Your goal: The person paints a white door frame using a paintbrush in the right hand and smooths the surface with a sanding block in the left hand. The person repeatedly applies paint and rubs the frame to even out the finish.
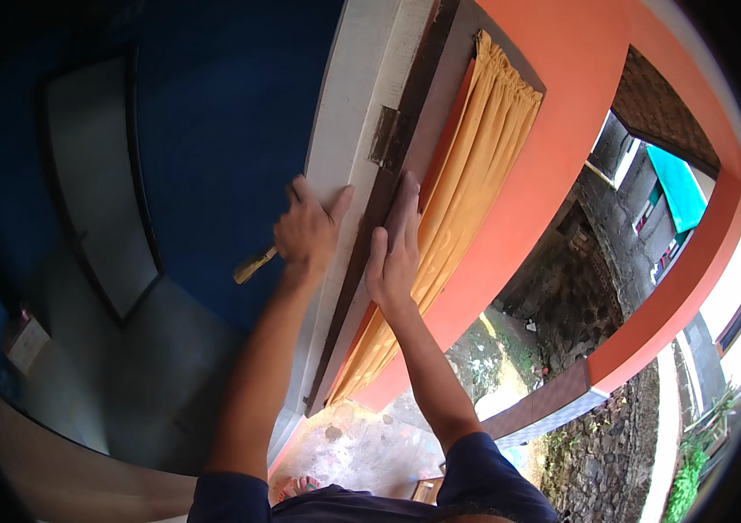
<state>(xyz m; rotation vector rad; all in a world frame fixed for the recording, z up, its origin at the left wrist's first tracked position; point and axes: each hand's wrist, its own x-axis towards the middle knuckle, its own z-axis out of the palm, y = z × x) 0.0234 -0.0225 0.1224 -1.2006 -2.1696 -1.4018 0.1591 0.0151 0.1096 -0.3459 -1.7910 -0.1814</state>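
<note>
My left hand [308,228] rests at the edge of the white door frame [355,96], thumb and index finger spread against it. From under its curled lower fingers sticks a short tool with a yellowish, flared handle [253,265]; its other end is hidden by the hand. My right hand [397,257] reaches up along the dark brown strip [377,196] of the frame, fingers stretched out and thumb apart. A dull mauve-brown patch lies along those fingers; I cannot tell whether it is shadow or a thin held piece. A metal hinge plate [384,135] sits above both hands.
A gathered yellow curtain [484,131] hangs right of the frame, beside an orange wall [554,157]. To the left are a dark blue wall [205,157] and a pale, dark-edged door panel [96,174]. Stained floor [362,444] lies below; a stone wall [601,270] stands outside.
</note>
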